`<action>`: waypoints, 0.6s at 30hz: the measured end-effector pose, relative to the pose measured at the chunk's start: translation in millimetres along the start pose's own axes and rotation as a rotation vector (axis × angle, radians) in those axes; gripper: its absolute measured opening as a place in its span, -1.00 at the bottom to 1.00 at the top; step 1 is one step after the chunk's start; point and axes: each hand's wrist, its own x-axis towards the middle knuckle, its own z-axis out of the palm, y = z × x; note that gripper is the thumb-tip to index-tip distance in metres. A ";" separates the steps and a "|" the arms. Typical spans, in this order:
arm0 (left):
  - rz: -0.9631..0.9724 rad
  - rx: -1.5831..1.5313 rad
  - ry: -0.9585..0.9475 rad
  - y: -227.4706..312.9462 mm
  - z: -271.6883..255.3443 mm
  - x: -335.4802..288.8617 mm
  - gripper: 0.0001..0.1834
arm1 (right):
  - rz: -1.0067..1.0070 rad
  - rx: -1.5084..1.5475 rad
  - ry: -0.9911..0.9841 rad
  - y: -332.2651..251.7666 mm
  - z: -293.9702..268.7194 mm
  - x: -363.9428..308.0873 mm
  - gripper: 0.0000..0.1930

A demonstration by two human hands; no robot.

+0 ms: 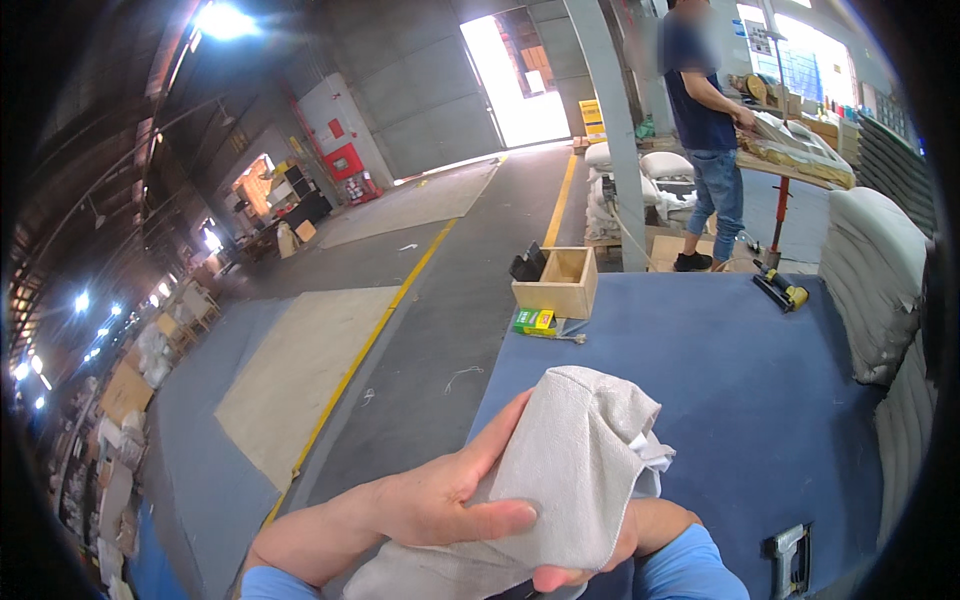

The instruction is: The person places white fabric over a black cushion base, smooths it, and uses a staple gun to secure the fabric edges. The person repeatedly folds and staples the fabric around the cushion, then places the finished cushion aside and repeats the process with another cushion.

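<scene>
The left hand [448, 503] clamps a light grey fabric piece [568, 455], its thumb pressed across the front. The right hand [622, 545] grips the lower right side, its fingers mostly hidden. The fabric is held up at the near edge of a blue tabletop [690, 440], a metal stapler [791, 560] lying to its right. Farther across sit a small green-and-yellow box [535, 321], an open wooden box [556, 297] and a yellow-and-black air tool [780, 288]. Beyond, a co-worker [705, 130] stands at another table [795, 172].
</scene>
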 end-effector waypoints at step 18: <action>0.033 0.304 0.132 -6.3 18.0 -60.9 -0.14 | 0.677 0.131 0.425 -84.7 43.3 30.0 -0.65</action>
